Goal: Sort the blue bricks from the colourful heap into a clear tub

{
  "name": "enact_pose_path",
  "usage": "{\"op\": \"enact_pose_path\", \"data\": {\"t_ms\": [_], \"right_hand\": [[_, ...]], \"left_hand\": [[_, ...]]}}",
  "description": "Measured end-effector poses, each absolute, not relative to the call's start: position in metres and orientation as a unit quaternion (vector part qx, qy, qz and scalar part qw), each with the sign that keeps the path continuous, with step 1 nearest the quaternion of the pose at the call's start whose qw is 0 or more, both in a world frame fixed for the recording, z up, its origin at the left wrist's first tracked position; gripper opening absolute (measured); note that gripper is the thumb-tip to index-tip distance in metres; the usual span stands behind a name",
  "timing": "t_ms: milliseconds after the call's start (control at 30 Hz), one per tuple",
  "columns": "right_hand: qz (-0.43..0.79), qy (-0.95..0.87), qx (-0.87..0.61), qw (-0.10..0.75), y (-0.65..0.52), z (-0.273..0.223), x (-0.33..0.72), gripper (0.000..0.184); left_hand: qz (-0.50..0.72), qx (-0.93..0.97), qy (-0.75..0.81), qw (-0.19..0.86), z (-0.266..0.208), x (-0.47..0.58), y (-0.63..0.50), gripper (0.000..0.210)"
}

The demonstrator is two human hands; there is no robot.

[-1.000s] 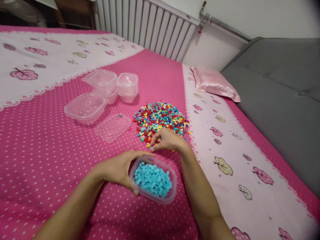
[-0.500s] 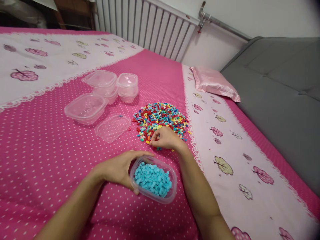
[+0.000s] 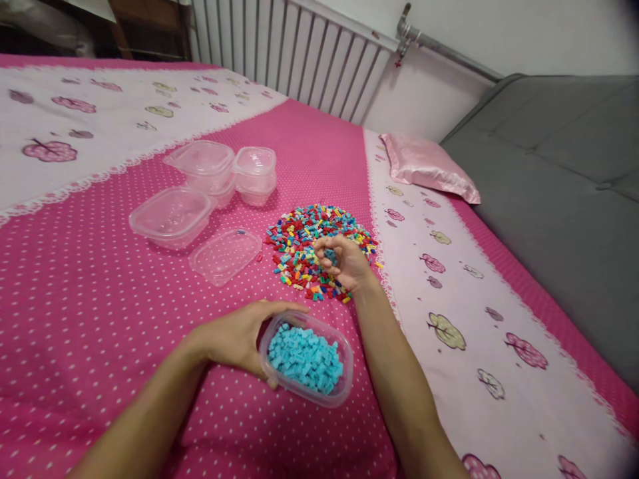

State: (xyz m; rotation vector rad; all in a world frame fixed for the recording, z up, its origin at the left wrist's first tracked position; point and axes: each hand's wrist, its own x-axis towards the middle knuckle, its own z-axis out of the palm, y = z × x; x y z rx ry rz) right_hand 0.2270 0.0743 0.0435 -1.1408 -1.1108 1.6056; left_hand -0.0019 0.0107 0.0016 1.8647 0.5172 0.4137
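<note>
My left hand (image 3: 242,339) grips the left side of a clear plastic tub (image 3: 344,386), thumb along its far rim and fingers on its near side. Light blue toy bricks (image 3: 305,359) fill much of the tub. Over the right part of a mixed-colour brick pile (image 3: 294,243) is my right hand (image 3: 347,263), its palm turned partly up. A few small blue bricks (image 3: 330,255) show within its curled fingers; how many is hidden.
Left of the pile lies a loose clear lid (image 3: 227,256). Behind it stand lidded clear tubs (image 3: 172,216), some stacked. A pink pillow (image 3: 424,166) rests by the grey headboard (image 3: 544,146). A white radiator (image 3: 289,50) stands beyond the polka-dot bedspread (image 3: 100,266).
My right hand has risen from the near edge of the pile, moved slightly right and away, and turned its palm up. My left hand and the tub have stayed put.
</note>
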Motion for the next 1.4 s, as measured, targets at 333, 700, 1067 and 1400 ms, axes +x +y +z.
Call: {"op": "enact_pose_path", "data": {"t_ms": [333,700,1067,1400], "right_hand": [[0.303,-0.732,-0.593,0.141,0.068,0.033,0.219,0.017],[0.299,-0.752,-0.583,0.067,0.063,0.043,0.222,0.007],[0.145,-0.719,-0.68,-0.003,0.053,0.045,0.196,0.014],[0.37,-0.706,-0.588,0.138,0.066,0.043,0.225,0.015]], "left_hand": [[0.172,0.787,0.227,0.548,0.003,-0.001,0.01,0.095],[0.175,0.78,0.22,0.56,0.001,-0.001,0.01,0.096],[0.179,0.77,0.218,0.572,0.001,0.0,0.01,0.092],[0.176,0.773,0.221,0.568,0.002,-0.001,0.011,0.095]]}}
